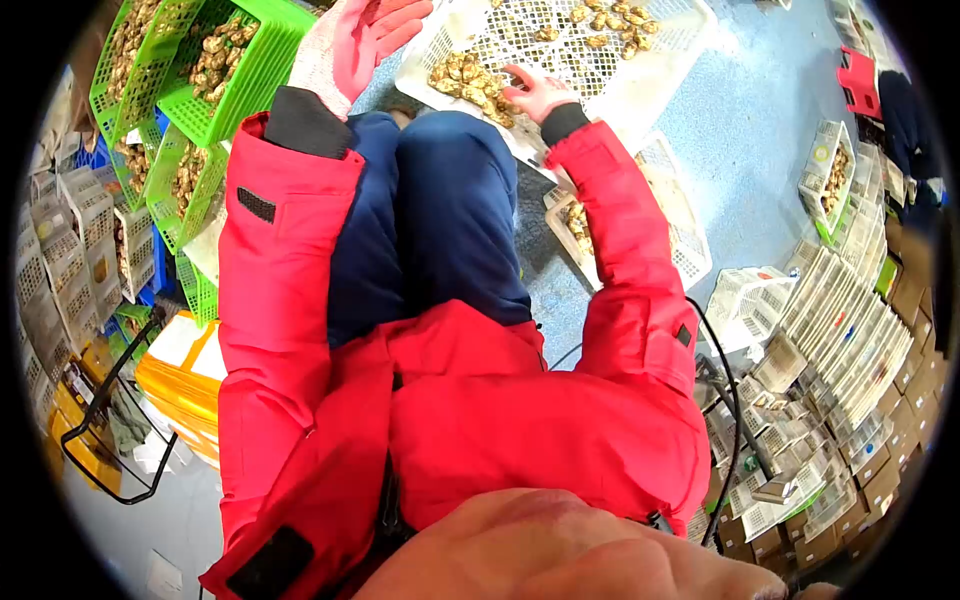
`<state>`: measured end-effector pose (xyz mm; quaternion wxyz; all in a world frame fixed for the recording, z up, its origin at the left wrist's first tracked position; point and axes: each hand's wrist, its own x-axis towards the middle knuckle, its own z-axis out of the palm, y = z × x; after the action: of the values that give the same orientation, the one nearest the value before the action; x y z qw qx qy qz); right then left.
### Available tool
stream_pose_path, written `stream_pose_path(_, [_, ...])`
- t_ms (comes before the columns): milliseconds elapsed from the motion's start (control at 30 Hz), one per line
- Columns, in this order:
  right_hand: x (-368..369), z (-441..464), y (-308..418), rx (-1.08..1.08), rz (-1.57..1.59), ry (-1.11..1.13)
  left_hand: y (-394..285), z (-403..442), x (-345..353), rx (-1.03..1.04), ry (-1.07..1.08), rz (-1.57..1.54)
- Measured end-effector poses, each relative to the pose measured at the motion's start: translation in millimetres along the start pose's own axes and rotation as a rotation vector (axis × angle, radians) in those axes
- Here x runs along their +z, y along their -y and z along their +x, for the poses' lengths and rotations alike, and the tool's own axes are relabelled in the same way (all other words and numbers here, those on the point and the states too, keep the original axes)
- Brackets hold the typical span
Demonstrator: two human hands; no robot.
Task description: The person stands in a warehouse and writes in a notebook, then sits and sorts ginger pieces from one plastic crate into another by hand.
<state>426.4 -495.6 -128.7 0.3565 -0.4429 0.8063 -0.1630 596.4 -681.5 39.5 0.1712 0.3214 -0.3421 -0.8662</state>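
Observation:
My left hand (362,42), in a white knit glove with a pink palm, is raised at the top left with its fingers stretched out and nothing in it. It is between the green crates and a white mesh tray (612,112). My right hand (541,93), in a similar glove, is over the tray. Its fingers are apart and reach to the edge of a pile of small brown-and-yellow mottled lumps (470,84), perhaps shellfish; whether they touch is unclear. A looser group of the same lumps (618,20) lies at the tray's far side.
Green crates (262,75) with more lumps stand close on my left. Below my right forearm is another white basket (692,245) holding some lumps. Stacked white baskets (835,325) and cardboard boxes (905,400) line the right. A yellow-wrapped box (185,385) stands at my left side.

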Motion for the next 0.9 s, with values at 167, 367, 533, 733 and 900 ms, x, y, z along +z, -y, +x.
stream_pose_path(167, [59.1, 78.4, -31.3, -0.153, -0.351, 0.123, 0.0, 4.4, -6.3, 0.007, -0.007, -0.002])
stream_pose_path(367, [48.3, 70.0, -47.3, 0.047, -0.346, 0.277, 0.8, 7.2, -6.8, -0.001, 0.030, -0.029])
stream_pose_path(533, [42.5, 63.5, -27.2, 0.024, -0.518, 0.221, 0.9, 3.7, -1.1, 0.016, -0.010, 0.021])
stream_pose_path(733, [8.3, 42.0, -27.7, 0.266, 0.075, -0.011, 1.4, 4.2, -1.6, 0.005, -0.002, 0.017])
stream_pose_path(900, [-28.9, 46.5, -51.0, 0.172, 1.678, -0.317, -0.7, 4.1, -0.7, 0.009, 0.010, 0.017])
